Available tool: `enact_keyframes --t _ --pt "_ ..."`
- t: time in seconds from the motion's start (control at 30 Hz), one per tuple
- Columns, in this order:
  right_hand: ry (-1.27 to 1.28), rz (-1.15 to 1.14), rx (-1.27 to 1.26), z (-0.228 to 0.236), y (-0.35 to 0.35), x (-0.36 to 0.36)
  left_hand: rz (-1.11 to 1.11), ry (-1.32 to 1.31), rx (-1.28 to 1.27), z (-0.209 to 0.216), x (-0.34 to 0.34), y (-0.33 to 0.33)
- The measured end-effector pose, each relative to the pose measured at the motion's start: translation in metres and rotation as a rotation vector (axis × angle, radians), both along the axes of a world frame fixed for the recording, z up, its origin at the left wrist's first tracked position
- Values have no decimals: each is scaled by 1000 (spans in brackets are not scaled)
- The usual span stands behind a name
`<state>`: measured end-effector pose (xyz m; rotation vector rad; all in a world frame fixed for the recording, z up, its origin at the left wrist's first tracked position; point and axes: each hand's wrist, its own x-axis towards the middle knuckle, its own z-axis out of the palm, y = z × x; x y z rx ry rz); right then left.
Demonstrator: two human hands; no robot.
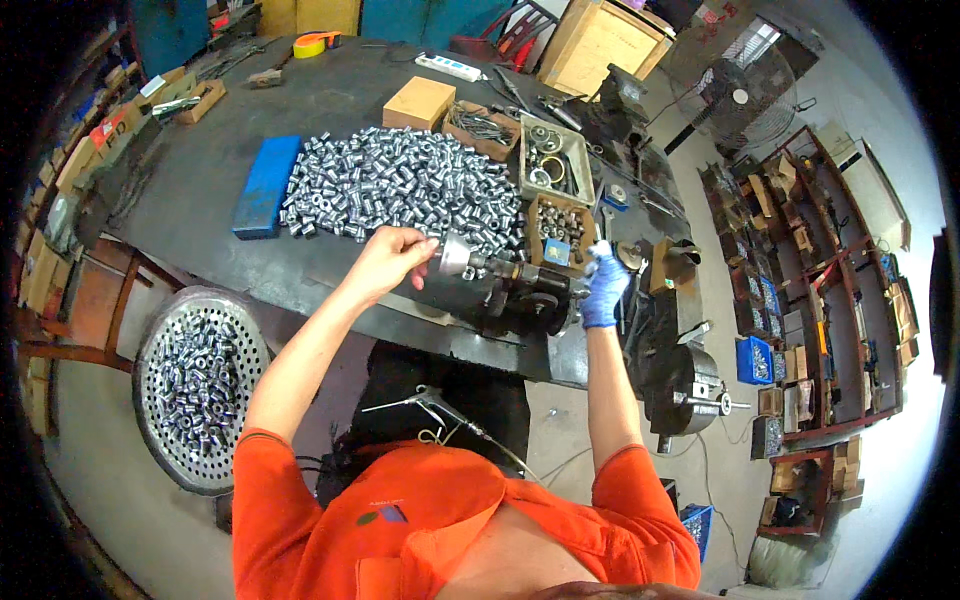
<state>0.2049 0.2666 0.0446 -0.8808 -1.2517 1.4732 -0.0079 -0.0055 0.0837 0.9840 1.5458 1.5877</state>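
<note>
left hand bare, fingers pinched on shiny steel sleeve at small bench machine | right hand blue-gloved, fingers curled on machine's right end | heap of metal sleeves just beyond, perforated round tray left

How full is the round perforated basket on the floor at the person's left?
Partly full: the basket holds a heap of small metal sleeves, with bare perforated bottom showing around it.

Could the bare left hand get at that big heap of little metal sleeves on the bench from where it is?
Probably yes. The left hand is at the near edge of the heap of metal sleeves, with nothing between them; the small machine sits off to its right.
</note>
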Motion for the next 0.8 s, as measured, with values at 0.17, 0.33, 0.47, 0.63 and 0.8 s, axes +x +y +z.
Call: enact_keyframes --t 0.17,0.33,0.47,0.63,0.8 --pt "323 122 -19 48 -27 21 -2 -11 -25 -7 -8 -2" --pt "349 140 -9 40 -73 69 -2 -131 25 -5 -3 -7" --pt "298 190 -285 -10 -71 85 -9 -176 80 -6 -3 -7" --pt "96 88 -286 -29 -41 30 51 -194 71 -7 -11 -20" --pt "77 20 -94 -1 3 1 265 -95 -22 -25 -30 -98"
